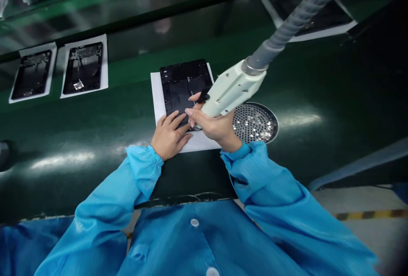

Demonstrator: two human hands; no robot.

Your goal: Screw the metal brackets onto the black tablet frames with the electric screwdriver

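A black flat panel (183, 82) lies on a white sheet (157, 97) on the green belt in front of me. My left hand (168, 135) rests flat on the panel's near edge, fingers stretched out. My right hand (212, 125) is wrapped round a cream-coloured power screwdriver (234, 89), whose tip points down at the panel's near right corner. A grey ribbed hose (299, 12) runs from the tool's top up to the right.
A round tray of small screws (255, 123) sits just right of my right hand. Two more black panels on white sheets (84, 67) (32, 74) lie to the left, another (306, 8) at the far right. The belt's near edge (178, 199) runs by my blue coat.
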